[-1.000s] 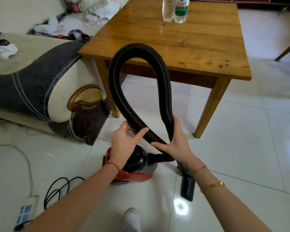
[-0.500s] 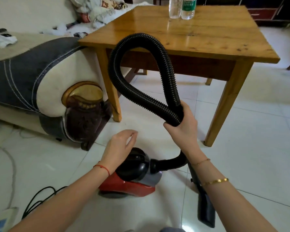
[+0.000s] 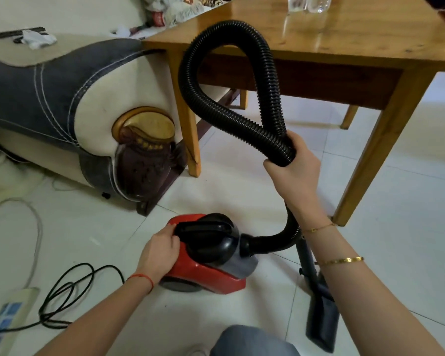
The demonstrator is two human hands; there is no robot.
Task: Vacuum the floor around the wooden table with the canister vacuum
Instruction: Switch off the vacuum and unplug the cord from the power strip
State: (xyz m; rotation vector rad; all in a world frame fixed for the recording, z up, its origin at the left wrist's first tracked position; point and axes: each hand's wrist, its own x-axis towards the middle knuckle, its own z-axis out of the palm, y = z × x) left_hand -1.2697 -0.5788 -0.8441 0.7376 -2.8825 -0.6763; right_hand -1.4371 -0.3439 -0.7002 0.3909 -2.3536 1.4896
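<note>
White floor tiles (image 3: 409, 191) carry everything in view. Nearest, at the lower left, a power strip (image 3: 8, 314) lies with a black cord (image 3: 70, 291) looped beside it. At the lower right a dark floor nozzle (image 3: 321, 312) rests on the tiles. Between them sits the red canister vacuum (image 3: 206, 263); the left hand (image 3: 159, 250) rests on its rear, fingers curled against the end of the black carry handle (image 3: 203, 227). Higher up, the right hand (image 3: 296, 165) is clamped around two crossing runs of the ribbed black hose (image 3: 216, 109), which loops up in front of the wooden table (image 3: 357, 34). Two clear bottles (image 3: 308, 3) stand at the table's far edge. A sofa arm (image 3: 62, 91) touches its left corner.
</note>
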